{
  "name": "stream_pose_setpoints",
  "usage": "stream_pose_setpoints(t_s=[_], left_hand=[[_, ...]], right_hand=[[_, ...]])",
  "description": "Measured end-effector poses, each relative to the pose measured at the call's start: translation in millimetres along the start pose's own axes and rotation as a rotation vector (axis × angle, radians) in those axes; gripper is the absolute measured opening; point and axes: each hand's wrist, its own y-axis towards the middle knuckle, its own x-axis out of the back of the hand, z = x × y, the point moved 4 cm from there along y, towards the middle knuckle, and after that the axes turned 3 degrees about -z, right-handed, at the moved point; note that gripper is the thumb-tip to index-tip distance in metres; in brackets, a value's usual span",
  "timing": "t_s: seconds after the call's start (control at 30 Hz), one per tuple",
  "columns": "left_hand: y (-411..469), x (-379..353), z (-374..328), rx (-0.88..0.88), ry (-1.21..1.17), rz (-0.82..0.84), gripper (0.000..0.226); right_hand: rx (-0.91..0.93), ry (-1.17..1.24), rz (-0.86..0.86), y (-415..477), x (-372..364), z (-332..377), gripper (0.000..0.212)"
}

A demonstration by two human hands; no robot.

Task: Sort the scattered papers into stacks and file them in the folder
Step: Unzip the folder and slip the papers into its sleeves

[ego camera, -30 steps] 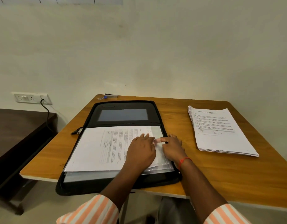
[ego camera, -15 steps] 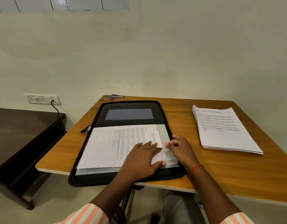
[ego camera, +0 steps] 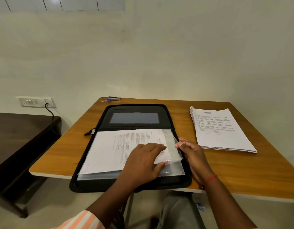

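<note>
A black zip folder lies open on the wooden table. A printed sheet sits in a clear plastic sleeve in the folder's near half. My left hand lies flat on the sheet, fingers straight, pressing it down. My right hand pinches the right edge of the clear sleeve and holds it slightly lifted. A stack of printed papers rests on the table to the right of the folder.
A small stapler lies at the table's far edge. The folder's zip pull sticks out on its left side. A dark low table stands to the left, below a wall socket with a plugged cable.
The head camera has shifted, so the table sits lower right in view. My right hand has lifted the sleeve's right edge; my left hand stays pressed on the sheet.
</note>
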Motion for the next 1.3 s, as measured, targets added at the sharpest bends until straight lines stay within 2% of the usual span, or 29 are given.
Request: stream_pose_setpoints(t_s=[0.17, 0.37, 0.43, 0.5, 0.67, 0.73, 0.77, 0.83, 0.93, 1.0, 1.07, 1.2, 1.3], left_hand=[[1.9, 8.3, 5.8, -0.002, 0.05, -0.029, 0.04], [13.5, 16.1, 4.9, -0.006, 0.121, -0.184, 0.015], [24.4, 19.5, -1.4, -0.038, 0.178, -0.215, 0.009], [35.9, 26.5, -8.1, -0.052, 0.216, -0.286, 0.008], [60.0, 52.3, -19.8, 0.107, 0.24, -0.545, 0.018], [57.0, 49.2, -27.9, 0.03, 0.235, -0.625, 0.014], [53.1, 41.7, -32.0, -0.031, 0.234, -0.607, 0.013], [52.5, 21.0, -21.1, -0.038, 0.198, -0.453, 0.021], [70.1, -7.2, 34.5, 0.133, 0.152, -0.238, 0.043], [84.5, -19.4, 69.1, 0.238, 0.143, -0.032, 0.059], [92.6, -32.7, 90.3, 0.28, 0.154, 0.114, 0.068], [89.7, -59.1, 113.8, 0.345, 0.109, 0.244, 0.074], [88.0, -69.7, 122.6, 0.352, 0.122, 0.284, 0.077]], right_hand=[[0.061, -0.045, 0.05, -2.0, 2.0, 4.2, 0.028], [0.254, -0.425, 0.156, 7.4, -6.8, 4.1, 0.072], [0.339, -0.532, 0.172, 20.4, -14.4, 4.4, 0.078], [0.371, -0.533, 0.172, 35.4, -22.8, 8.3, 0.066], [0.294, -0.421, 0.131, 75.2, -34.5, 22.9, 0.01], [0.273, -0.338, 0.124, 89.8, -43.0, 28.1, 0.008], [0.254, -0.32, 0.107, 95.3, -47.0, 29.3, 0.008], [0.227, -0.267, 0.053, 107.6, -55.2, 32.1, 0.011], [0.188, -0.149, -0.068, 127.2, -62.4, 29.7, 0.014], [0.119, -0.053, -0.132, 134.8, -63.7, 20.7, 0.016], [0.09, -0.015, -0.147, 137.1, -64.0, 10.1, 0.027], [0.115, -0.177, -0.105, 143.1, -66.1, 1.0, 0.053], [0.163, -0.477, -0.03, 144.0, -74.1, -2.1, 0.038]])
